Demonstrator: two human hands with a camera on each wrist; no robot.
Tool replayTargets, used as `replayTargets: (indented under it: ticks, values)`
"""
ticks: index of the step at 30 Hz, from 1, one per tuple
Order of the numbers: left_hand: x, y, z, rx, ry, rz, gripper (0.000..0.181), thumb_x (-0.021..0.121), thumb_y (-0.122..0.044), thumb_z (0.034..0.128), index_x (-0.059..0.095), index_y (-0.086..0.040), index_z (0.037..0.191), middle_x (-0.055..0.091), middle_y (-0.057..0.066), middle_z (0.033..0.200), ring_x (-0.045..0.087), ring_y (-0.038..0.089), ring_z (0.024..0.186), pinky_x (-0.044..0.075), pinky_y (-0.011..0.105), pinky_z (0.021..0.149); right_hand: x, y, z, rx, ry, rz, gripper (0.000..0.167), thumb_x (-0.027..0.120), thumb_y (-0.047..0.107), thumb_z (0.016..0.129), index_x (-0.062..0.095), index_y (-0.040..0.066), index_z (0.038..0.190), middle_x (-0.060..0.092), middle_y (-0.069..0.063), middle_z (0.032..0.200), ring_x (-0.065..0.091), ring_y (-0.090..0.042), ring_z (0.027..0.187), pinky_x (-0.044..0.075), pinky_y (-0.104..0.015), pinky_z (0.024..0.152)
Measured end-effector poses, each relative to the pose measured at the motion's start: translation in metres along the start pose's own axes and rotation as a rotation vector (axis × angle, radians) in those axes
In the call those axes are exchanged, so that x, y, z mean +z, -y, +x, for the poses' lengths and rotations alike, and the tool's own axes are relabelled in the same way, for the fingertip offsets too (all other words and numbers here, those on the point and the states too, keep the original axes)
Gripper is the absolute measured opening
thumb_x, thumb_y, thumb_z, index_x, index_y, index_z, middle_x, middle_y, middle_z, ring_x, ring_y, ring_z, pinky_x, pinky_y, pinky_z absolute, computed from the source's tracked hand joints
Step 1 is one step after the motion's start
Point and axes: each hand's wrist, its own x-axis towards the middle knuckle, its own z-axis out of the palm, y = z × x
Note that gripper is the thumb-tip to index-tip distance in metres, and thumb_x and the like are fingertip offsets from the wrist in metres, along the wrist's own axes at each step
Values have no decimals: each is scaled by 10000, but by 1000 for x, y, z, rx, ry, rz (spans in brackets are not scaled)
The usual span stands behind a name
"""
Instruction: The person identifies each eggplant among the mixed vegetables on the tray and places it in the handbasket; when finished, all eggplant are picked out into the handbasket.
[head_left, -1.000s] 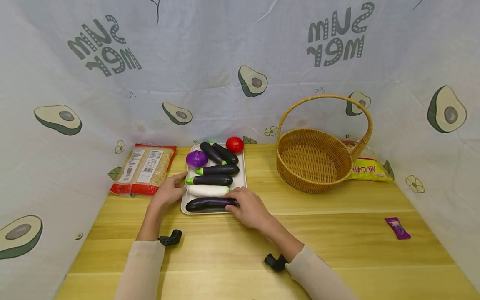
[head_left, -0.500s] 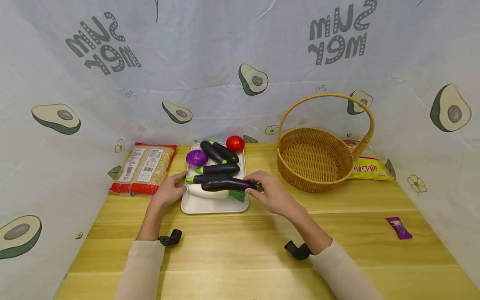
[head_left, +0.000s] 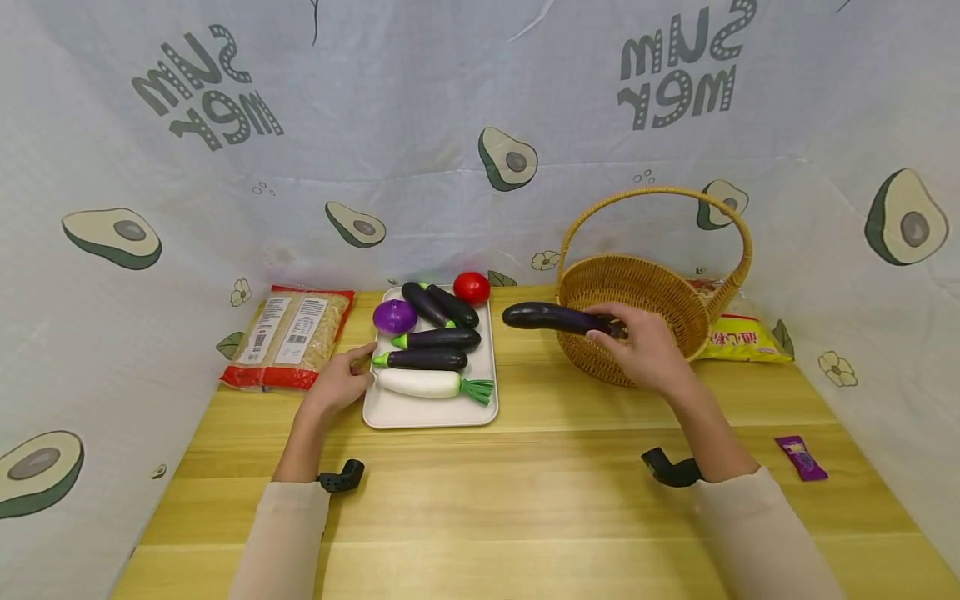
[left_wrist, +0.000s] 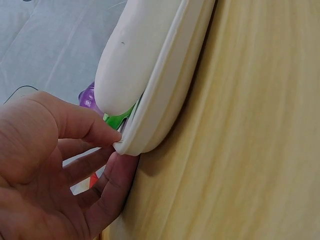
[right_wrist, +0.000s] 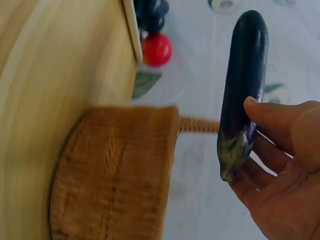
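Observation:
My right hand (head_left: 643, 343) holds a long dark eggplant (head_left: 546, 317) by its stem end, above the front left rim of the wicker basket (head_left: 600, 358). In the right wrist view the thumb and fingers pinch the eggplant (right_wrist: 245, 75) near its cap. At the white tray's (head_left: 420, 414) left edge, my left hand (head_left: 337, 385) grips the rim. The left wrist view shows its thumb on top of the tray rim (left_wrist: 155, 110) and fingers beneath. On the tray lie a white radish (head_left: 416, 382) with green leaves, several smaller eggplants (head_left: 438, 338), a purple onion (head_left: 394, 317) and a tomato (head_left: 472, 288).
A red-edged bag of grain (head_left: 292, 333) lies left of the tray. Behind the basket's right side is a yellow package (head_left: 742, 338). A small purple wrapped snack (head_left: 801, 458) lies on the wooden table (head_left: 480, 508) at right. Patterned cloth (head_left: 420, 108) hangs around the back and sides.
My right hand has lifted the long eggplant from the tray's front and carried it right to the basket, uncovering the radish's leaves. The left hand has stayed at the tray.

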Motion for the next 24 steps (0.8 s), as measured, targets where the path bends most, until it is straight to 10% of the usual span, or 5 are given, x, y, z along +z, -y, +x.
replayTargets:
  ticks: [24]
  values:
    - [3,-1,1,-18,-6,9,662,571,-112,931,441,-171,1578,527,156,1415,489,243,859,399,306,693,-37,-108,52,243,75,-71,384,599,142,1025,557,-19,1371,552,-324,1347,508,-511,1222,385,-679,1024]
